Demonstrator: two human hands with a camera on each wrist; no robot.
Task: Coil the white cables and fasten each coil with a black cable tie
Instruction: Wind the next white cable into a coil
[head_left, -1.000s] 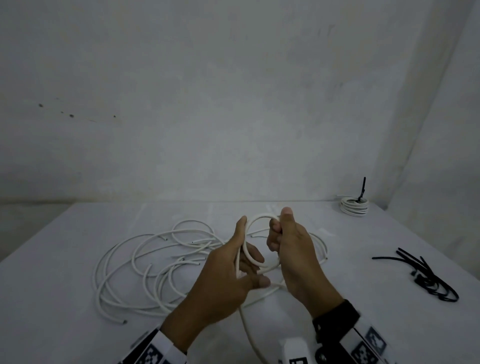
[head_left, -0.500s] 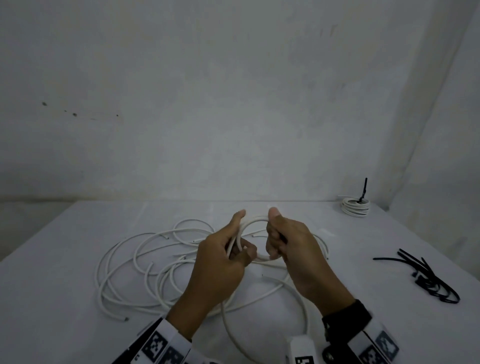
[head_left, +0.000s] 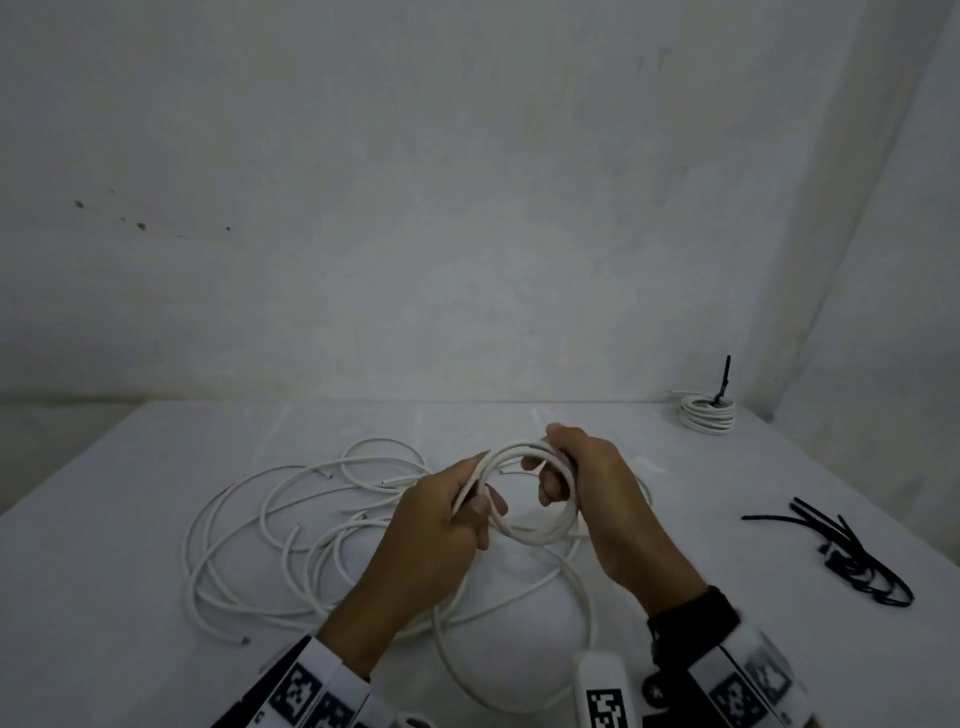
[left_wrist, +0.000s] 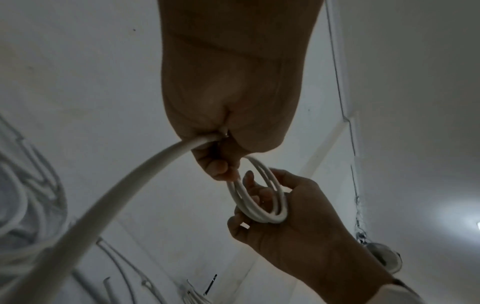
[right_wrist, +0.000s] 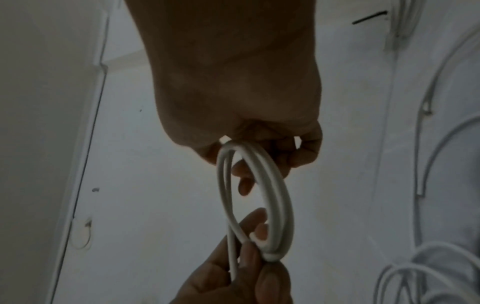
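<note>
Left hand (head_left: 441, 519) and right hand (head_left: 587, 493) raised, fingers curled.

A white bench (head_left: 104, 597) stands against pale walls. Loose white cables (head_left: 270, 525) sprawl in loops over its left and middle, a bundle of black cable ties (head_left: 852, 556) lies near its right edge, and a finished coil (head_left: 707, 415) with an upright black tie sits in the far right corner.

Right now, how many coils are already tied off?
1. The tied coil sits at the table's far right corner, black tie sticking up. The coil in progress, held by both the left hand and right hand, has no tie.
</note>
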